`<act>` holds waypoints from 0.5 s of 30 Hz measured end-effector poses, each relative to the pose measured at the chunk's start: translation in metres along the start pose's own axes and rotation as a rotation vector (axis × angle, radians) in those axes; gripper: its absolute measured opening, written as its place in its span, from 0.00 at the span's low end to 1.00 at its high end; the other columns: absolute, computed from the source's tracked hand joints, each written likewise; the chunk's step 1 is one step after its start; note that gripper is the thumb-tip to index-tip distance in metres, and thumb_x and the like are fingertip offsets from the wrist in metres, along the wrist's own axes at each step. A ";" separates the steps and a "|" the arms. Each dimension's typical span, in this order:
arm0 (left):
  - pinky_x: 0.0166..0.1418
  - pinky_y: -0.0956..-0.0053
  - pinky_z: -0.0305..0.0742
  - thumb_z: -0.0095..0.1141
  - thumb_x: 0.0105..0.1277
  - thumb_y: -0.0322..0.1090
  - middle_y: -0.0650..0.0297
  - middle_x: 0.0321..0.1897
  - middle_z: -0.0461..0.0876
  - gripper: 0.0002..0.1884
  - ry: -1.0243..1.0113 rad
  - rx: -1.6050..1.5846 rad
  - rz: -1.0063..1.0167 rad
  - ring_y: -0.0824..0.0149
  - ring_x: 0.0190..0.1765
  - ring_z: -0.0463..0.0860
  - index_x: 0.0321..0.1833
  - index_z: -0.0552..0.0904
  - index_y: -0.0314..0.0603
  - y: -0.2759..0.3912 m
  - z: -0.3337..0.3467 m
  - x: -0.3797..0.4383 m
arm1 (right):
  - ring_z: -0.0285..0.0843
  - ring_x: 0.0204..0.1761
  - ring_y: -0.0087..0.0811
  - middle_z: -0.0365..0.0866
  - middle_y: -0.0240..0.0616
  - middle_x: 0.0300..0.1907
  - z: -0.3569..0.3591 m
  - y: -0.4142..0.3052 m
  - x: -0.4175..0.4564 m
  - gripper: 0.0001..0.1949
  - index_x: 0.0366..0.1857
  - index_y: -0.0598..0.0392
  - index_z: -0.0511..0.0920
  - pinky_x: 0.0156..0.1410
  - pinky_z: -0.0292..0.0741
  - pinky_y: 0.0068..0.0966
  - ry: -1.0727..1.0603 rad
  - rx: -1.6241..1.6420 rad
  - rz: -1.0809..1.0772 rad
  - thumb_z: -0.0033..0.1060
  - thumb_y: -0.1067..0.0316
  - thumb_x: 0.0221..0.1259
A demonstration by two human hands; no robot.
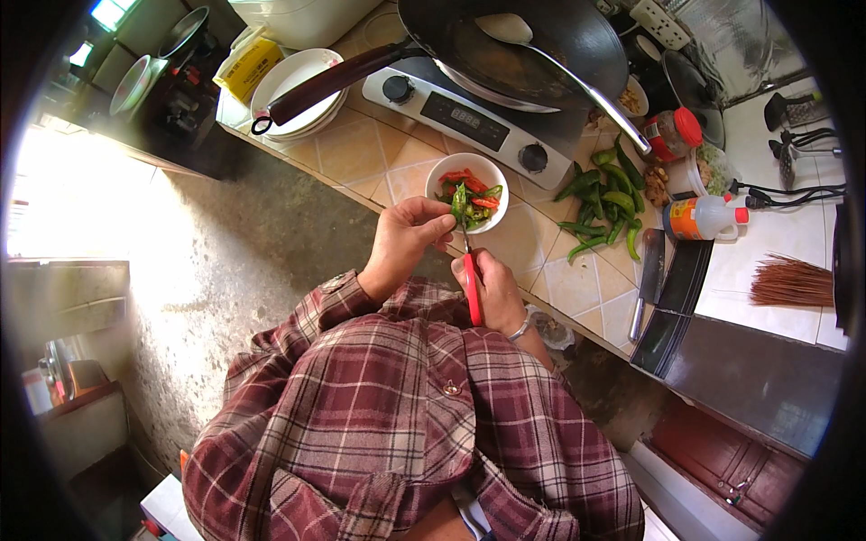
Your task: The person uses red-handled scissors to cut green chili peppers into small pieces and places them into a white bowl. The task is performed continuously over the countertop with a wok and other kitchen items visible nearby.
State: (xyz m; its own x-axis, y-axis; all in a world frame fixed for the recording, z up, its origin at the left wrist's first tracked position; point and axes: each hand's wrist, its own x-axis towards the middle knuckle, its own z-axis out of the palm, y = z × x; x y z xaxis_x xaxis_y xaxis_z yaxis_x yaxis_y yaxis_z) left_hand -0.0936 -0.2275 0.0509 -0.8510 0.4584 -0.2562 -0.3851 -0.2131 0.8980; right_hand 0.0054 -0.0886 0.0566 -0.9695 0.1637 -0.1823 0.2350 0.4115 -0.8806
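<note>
My left hand [409,237] pinches a green chili pepper [459,203] above a white bowl [433,177]. In my right hand [499,291] is a pair of scissors [471,291] with red handles, its blades at the pepper over the bowl's near side. Cut red chili pieces [473,182] and green ones lie inside the bowl. Farther right, several whole green chili peppers [612,196] are heaped on the tiled counter [575,277]. Whether the blades are parted cannot be told.
An induction cooker [467,122] carries a black wok [561,61] with a metal spatula [575,78]. Stacked white plates [270,88] stand under the wok's handle. At right are a cleaver [651,270], a plastic bottle [703,218], a red-lidded jar [670,135] and ginger [656,186].
</note>
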 end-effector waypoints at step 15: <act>0.34 0.81 0.76 0.60 0.67 0.29 0.65 0.27 0.82 0.08 -0.027 0.003 -0.133 0.74 0.27 0.79 0.44 0.81 0.32 0.004 -0.014 0.008 | 0.71 0.23 0.15 0.74 0.27 0.21 -0.007 -0.002 0.007 0.10 0.31 0.59 0.77 0.28 0.70 0.15 -0.115 0.471 0.302 0.54 0.63 0.67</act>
State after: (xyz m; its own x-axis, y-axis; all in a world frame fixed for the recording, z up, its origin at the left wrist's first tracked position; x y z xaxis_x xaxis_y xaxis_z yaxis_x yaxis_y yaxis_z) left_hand -0.1064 -0.2364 0.0472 -0.7826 0.5053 -0.3635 -0.4928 -0.1462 0.8578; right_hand -0.0017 -0.0821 0.0604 -0.8715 0.1025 -0.4795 0.4723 -0.0873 -0.8771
